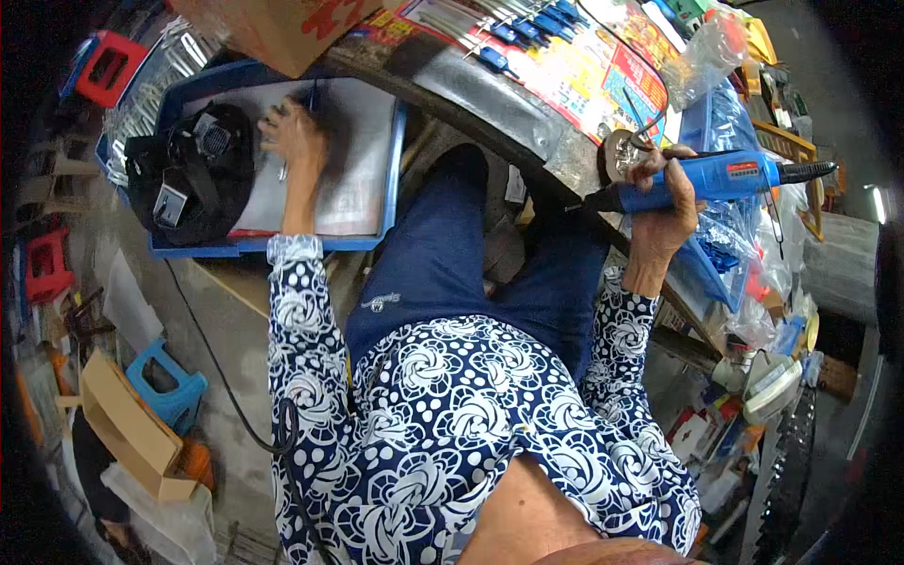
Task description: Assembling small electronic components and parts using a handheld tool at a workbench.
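In my right hand [664,188] is a blue electric screwdriver [716,179], held level across the bench's right end. Its dark tip points left and its black cord end points right. My left hand [297,134] reaches into a blue tray [395,179] at the left, fingers apart and slightly blurred. Beside its fingertips a small dark blue piece [314,92] lies in the tray. White paper [353,160] lines the tray bottom. Left of the hand sits a black bag-like item [212,179] with a round vented part.
Blue-handled metal tools [527,30] lie on printed sheets along the bench [508,113]. A cardboard box [273,33] stands at the top left. Clear plastic bags [744,217] and a blue bin [711,273] crowd the right. A blue stool [165,386] and an open carton [132,424] are on the floor.
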Motion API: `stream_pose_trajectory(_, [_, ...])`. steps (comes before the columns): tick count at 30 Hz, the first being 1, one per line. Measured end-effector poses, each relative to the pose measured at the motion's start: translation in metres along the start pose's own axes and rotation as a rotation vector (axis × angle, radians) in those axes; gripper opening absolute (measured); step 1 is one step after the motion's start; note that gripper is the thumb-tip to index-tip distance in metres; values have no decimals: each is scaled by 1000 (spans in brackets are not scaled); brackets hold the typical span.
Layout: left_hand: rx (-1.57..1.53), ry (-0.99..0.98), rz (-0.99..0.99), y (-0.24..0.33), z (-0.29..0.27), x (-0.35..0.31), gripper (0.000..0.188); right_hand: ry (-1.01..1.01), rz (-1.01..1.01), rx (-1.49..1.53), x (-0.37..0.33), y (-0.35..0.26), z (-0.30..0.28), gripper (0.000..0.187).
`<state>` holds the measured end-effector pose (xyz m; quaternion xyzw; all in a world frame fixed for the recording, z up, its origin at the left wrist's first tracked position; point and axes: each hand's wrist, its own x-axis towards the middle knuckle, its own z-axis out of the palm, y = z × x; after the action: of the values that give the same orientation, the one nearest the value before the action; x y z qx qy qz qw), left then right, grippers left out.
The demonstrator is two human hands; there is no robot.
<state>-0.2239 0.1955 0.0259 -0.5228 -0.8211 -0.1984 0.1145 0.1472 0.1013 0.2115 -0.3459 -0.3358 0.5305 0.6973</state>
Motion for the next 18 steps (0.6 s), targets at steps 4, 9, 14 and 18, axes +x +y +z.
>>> stream_pose_trajectory(4, [-80, -42, -21, 36, -69, -4, 42, -65, -17, 24, 1, -10, -3, 23])
stream_pose_trajectory(9, [-943, -14, 475, 104, -111, -2, 24, -60, -54, -21, 7, -10, 2, 22])
stream_pose_trajectory(14, [-804, -188, 821, 167, -90, 22, 28, -176, -53, 50, 10, -6, 15, 25])
stream_pose_trajectory(18, [-626, -129, 967, 192, -52, 33, 30, -162, -119, -14, 10, -4, 16, 23])
